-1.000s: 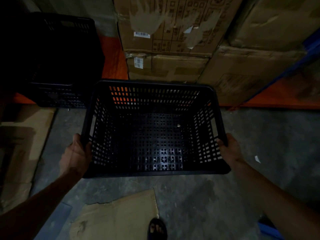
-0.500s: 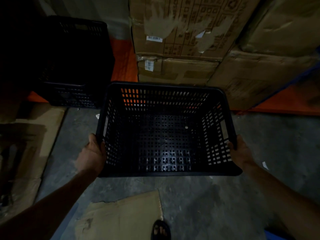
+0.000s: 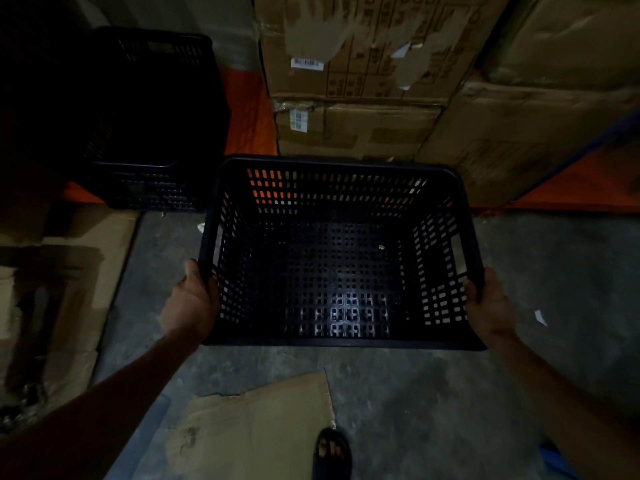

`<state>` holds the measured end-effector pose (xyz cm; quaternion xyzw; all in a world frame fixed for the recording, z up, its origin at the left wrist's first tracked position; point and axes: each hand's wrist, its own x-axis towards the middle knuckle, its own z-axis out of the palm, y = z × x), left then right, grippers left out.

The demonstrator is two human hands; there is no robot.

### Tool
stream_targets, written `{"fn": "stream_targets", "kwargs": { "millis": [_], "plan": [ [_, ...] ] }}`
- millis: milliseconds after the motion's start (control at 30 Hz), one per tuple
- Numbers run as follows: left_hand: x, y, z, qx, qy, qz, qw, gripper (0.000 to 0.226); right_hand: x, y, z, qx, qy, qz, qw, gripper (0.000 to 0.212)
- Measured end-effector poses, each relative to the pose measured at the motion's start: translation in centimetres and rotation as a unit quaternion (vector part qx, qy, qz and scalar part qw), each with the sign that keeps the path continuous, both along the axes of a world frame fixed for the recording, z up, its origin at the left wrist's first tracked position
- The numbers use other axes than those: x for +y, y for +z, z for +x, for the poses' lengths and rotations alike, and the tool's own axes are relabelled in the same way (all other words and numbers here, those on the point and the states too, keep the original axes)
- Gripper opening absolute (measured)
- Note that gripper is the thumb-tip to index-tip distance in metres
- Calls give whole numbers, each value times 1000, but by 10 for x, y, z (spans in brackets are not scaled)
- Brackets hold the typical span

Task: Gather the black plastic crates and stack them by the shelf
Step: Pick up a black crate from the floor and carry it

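I hold an empty black perforated plastic crate (image 3: 341,258) level above the concrete floor, open side up. My left hand (image 3: 192,299) grips its left rim and my right hand (image 3: 486,303) grips its right rim. A stack of black crates (image 3: 152,119) stands at the back left, on the orange base of the shelf (image 3: 247,109), in deep shadow. The held crate is to the right of that stack and a little nearer to me.
Stacked cardboard boxes (image 3: 367,74) fill the shelf behind the held crate. Flattened cardboard (image 3: 256,427) lies on the floor near my sandalled foot (image 3: 332,452), and more cardboard (image 3: 55,289) lies at the left. A blue shelf post (image 3: 588,147) runs at the right.
The view has shifted so the held crate and the stack sit further right in frame. My grip on both rims is unchanged.
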<state>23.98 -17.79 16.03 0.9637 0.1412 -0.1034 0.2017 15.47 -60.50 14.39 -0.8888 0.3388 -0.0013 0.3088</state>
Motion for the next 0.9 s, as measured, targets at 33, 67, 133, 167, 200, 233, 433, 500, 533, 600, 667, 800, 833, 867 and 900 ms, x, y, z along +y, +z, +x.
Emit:
{"fn": "stream_targets", "kwargs": {
  "millis": [33, 67, 133, 167, 200, 233, 433, 500, 533, 600, 667, 800, 833, 867, 900],
  "plan": [
    [-1, 0, -1, -1, 4, 1, 1000, 28, 2, 0, -3, -5, -5, -7, 1000, 28],
    [-1, -1, -1, -6, 6, 4, 1000, 28, 3, 0, -5, -6, -10, -20, 1000, 27],
    [-3, -3, -3, -13, 9, 6, 1000, 26, 4, -1, -6, 4, -16, -58, 998, 25],
    [-3, -3, -3, -13, 10, 5, 1000, 26, 6, 0, -4, 10, -12, -83, 996, 24],
    [-3, -4, -2, -10, 11, 3, 1000, 25, 6, 0, -1, 13, -8, -104, 994, 26],
    [-3, -4, 0, -7, 14, 4, 1000, 25, 6, 0, 3, 14, -3, -119, 993, 30],
    [-1, -6, 1, -29, 10, 10, 999, 23, 6, 3, 15, 44, -15, -122, 991, 28],
    [1, -7, 2, -41, 1, 7, 999, 22, 8, 5, 15, 38, -16, -123, 992, 29],
    [1, -7, 3, -43, -2, 8, 999, 22, 9, 5, 15, 32, -9, -132, 991, 30],
    [1, -8, 4, -41, -11, 3, 999, 22, 7, 5, 16, 22, 2, -148, 989, 34],
    [2, -10, 5, -27, -11, 1, 1000, 22, 7, 7, 16, 45, 1, -114, 992, 35],
    [2, -12, 2, -19, -26, -9, 999, 23, 5, 3, 4, 30, -19, -73, 997, 30],
    [2, -13, 2, -19, -31, -9, 999, 23, 4, 1, 1, 26, -22, -67, 997, 31],
    [2, -13, 2, -21, -31, -7, 999, 23, 4, 1, 0, 28, -23, -65, 997, 31],
    [2, -14, 2, -21, -31, -5, 999, 23, 5, 1, 0, 36, -29, -62, 997, 31]
  ]
}}
